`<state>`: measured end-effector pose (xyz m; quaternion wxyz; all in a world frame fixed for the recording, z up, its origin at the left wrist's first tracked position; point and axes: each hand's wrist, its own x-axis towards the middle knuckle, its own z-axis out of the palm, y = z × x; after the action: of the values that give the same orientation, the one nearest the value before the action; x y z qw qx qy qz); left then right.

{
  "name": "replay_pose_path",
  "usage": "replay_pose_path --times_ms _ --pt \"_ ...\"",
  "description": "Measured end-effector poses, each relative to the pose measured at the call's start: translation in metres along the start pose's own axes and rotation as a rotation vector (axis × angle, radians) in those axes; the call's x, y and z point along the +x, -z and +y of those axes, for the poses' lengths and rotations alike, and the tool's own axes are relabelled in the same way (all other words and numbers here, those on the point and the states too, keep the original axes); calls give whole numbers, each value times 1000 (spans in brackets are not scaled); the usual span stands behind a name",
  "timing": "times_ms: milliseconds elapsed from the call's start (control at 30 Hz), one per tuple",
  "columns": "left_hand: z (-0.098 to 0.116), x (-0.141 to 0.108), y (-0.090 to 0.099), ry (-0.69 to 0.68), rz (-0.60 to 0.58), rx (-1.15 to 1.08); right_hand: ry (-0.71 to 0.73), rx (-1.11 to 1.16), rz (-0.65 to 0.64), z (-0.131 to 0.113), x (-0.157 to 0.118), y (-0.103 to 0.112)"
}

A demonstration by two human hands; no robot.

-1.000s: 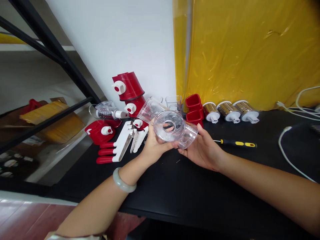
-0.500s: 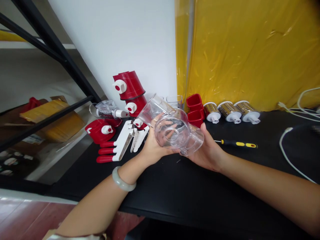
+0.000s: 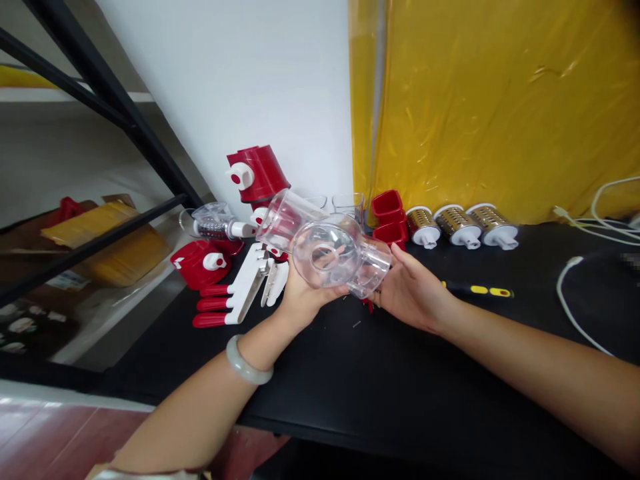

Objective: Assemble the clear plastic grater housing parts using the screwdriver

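A clear plastic housing (image 3: 327,253) with a round opening and a wide chute is held above the black table. My left hand (image 3: 310,290) grips it from below and the left, with fingers seen through the plastic. At its right end, my right hand (image 3: 413,290) has its fingers around the narrower tube; some fingertips are hidden. Behind the housing on the left are stacked red bases (image 3: 257,175) with white knobs. White handles with red grips (image 3: 240,293) lie left of my left hand. Red square pieces (image 3: 387,207) stand behind.
Several metal grater drums (image 3: 455,227) line the back right. A black and yellow screwdriver (image 3: 480,290) lies beyond my right hand. A white cable (image 3: 575,307) is at the right, and a red base (image 3: 197,263) at the left.
The clear housing has shifted left and turned, its chute now pointing more to the left. Both hands have moved slightly left with it.
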<state>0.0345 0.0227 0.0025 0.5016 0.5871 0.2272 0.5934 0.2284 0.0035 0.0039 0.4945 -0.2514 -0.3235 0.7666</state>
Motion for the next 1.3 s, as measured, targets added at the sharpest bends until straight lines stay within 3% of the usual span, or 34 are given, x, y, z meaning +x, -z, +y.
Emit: replay_pose_path --times_ms 100,233,267,367,467,567,633,733,833,1033,1300 --pt "1 1 1 2 46 -27 87 -247 61 -13 6 4" --pt "7 0 -2 85 105 -95 172 -690 49 -57 2 11" --pt "8 0 -3 95 115 -105 261 -985 23 -69 -4 17" --pt "14 -1 -7 92 159 -113 333 -1775 67 -95 -28 57" --pt "18 -2 -10 100 227 -98 283 -2096 111 -92 -55 116" --pt "19 -3 -11 132 251 -108 304 -2176 105 -76 -73 158" --pt "18 -3 -12 156 253 -113 374 -2202 105 -70 -79 165" --pt "17 -4 -12 194 289 -120 376 -2146 127 -71 -84 149" --pt "17 -3 -12 200 376 -139 435 -2107 237 -78 -89 125" --pt "22 -2 -16 125 516 -141 1002 -2211 13 -73 -82 108" --pt "13 -3 -13 143 510 -115 1080 -2250 7 -62 -78 109"
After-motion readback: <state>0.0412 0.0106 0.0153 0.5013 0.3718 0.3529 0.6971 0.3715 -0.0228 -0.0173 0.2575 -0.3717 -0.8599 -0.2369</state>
